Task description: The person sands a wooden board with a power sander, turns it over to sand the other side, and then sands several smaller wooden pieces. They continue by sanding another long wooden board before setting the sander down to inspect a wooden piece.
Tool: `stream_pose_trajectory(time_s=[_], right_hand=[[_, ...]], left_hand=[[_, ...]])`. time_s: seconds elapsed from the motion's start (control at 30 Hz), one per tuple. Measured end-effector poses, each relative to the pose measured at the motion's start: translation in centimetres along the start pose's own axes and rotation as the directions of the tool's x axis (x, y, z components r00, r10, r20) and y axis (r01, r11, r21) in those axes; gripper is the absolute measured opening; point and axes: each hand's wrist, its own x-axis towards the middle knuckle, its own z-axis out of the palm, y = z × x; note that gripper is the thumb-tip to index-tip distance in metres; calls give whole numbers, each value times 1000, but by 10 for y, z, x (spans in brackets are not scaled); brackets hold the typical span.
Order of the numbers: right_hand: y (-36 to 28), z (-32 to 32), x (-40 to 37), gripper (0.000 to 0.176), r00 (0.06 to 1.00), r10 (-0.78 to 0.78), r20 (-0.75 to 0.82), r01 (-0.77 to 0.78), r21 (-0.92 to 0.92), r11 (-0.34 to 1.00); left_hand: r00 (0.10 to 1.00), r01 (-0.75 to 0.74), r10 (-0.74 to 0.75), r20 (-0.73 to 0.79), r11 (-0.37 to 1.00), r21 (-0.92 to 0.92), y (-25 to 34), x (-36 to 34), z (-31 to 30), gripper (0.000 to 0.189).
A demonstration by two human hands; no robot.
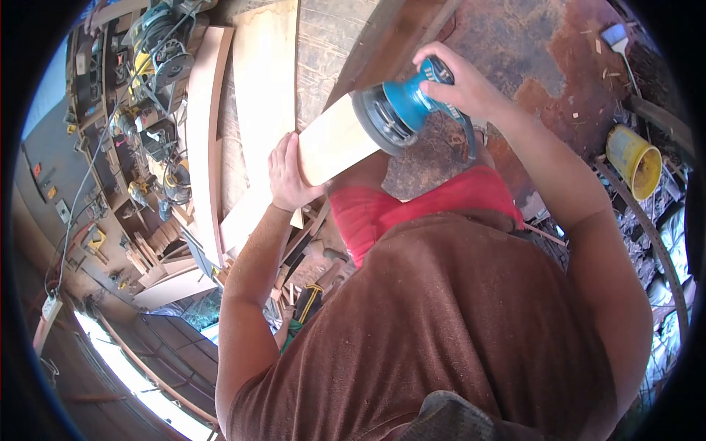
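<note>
My right hand [462, 82] is wrapped round the top of a teal orbital sander [409, 103]. The sander's dark round base rests against the far end of a pale wooden board [337, 141]. At the near end of that board, my left hand [289, 175] grips it, with the fingers lying over its edge and face. The board slants up to the right in front of my legs. Whether the sander's pad is spinning cannot be made out.
Long pale planks [266, 81] and a curved wooden piece [204, 140] lie on the left. Beyond them are a cable reel [173, 63] and several power tools. At right stand a yellow bucket [634, 163] and a broad brush [615, 35]; stained floor [526, 81] lies ahead.
</note>
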Motion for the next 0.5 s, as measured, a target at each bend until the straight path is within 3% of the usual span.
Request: stream_pose_trajectory(time_s=[0.1, 0.2, 0.37, 0.43, 0.5], right_hand=[[5, 1, 19, 42, 1000, -16, -13, 17, 12, 1000], [-1, -1, 26, 37, 991, 126, 33, -129, 118, 985], [8, 0, 27, 34, 977, 191, 96, -200, 99, 975], [8, 1, 26, 37, 981, 193, -3, -190, 156, 969], [-4, 1, 30, 37, 977, 213, 18, -214, 116, 970]], left_hand=[[1000, -3, 3, -12, 1000, -10, 1, -1, -1, 108], [999, 32, -32, -19, 999, -2, 3, 2, -4, 107], [998, 55, -55, -10, 996, -66, 6, 3, -13, 107], [991, 121, -125, -45, 989, -87, 5, 0, -15, 107], [994, 104, -107, -22, 987, -123, 4, -2, -16, 106]])
